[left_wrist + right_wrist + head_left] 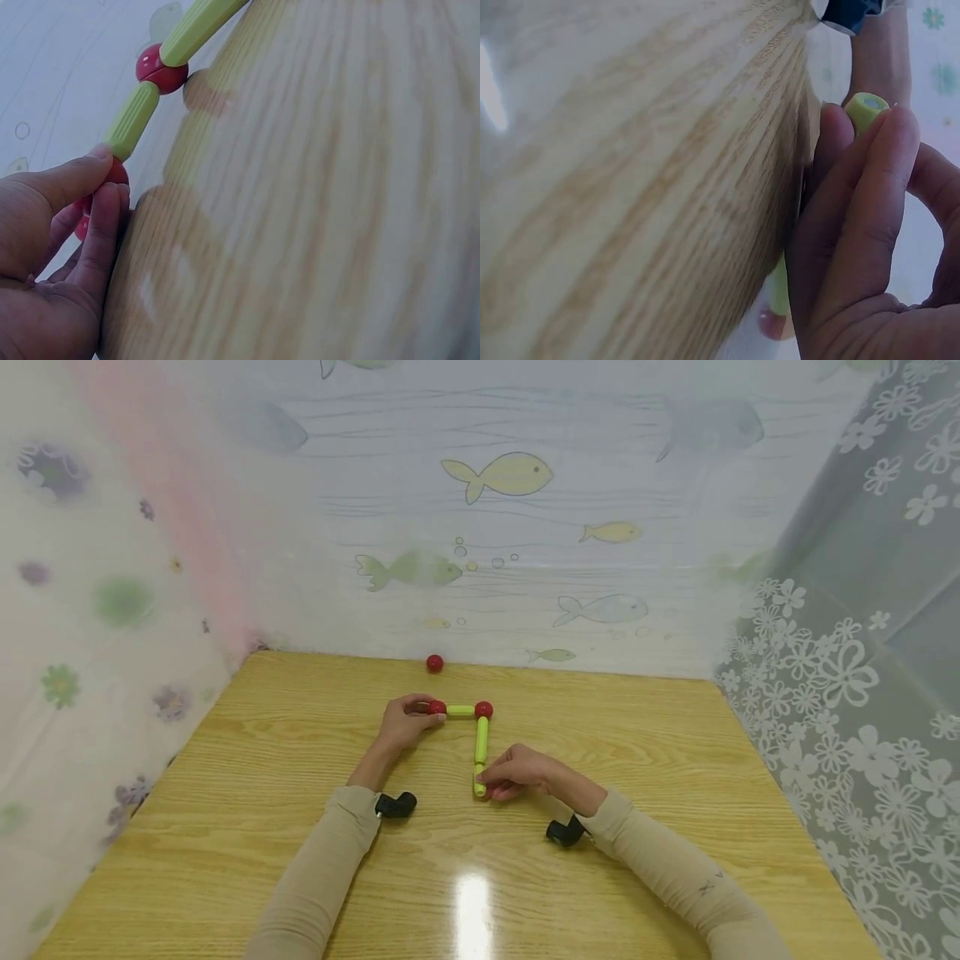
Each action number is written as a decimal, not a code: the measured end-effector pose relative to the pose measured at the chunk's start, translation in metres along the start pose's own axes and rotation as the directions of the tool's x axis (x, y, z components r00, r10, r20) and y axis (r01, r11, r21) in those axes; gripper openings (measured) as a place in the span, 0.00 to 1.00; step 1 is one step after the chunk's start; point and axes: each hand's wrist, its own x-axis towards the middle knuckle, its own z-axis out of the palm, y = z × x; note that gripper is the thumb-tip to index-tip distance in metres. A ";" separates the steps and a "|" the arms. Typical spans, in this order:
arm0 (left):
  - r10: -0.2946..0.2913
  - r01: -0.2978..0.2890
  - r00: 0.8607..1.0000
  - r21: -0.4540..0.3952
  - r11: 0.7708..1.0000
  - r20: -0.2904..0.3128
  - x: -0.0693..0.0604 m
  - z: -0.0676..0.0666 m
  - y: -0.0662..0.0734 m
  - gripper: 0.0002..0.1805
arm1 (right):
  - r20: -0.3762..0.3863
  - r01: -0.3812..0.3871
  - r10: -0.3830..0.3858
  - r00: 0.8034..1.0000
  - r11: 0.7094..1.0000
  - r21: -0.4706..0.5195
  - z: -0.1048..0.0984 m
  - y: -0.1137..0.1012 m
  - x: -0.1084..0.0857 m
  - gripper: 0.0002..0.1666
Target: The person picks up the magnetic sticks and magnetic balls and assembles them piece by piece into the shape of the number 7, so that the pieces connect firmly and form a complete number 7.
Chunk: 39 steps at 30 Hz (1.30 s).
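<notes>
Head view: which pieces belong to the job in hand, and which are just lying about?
In the job:
red ball pinched by the left hand
corner ball
green rod between those two balls
middle rod, running from the corner ball toward the person
end rod held by the right hand

Lying about:
far red ball, apart from the rest; perhaps a spare

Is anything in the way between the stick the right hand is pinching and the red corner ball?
Yes, the second yellow-green stick lies between the pinched stick in the right hand and the red corner ball. Nothing else visible stands there.
</notes>
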 end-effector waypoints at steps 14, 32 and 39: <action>-0.008 0.008 1.000 0.002 1.000 -0.012 -0.009 0.004 0.000 0.22 | -0.002 -0.074 0.075 0.997 0.996 0.057 -0.004 0.003 0.000 0.12; -0.017 0.017 0.999 -0.004 1.000 -0.033 -0.022 0.009 0.003 0.21 | 0.016 -0.040 0.040 0.999 0.999 -0.001 -0.006 0.011 -0.009 0.12; -0.002 0.002 0.999 0.004 1.000 -0.043 -0.027 0.010 0.002 0.21 | 0.101 0.027 -0.019 0.995 0.997 -0.078 -0.006 0.013 -0.016 0.16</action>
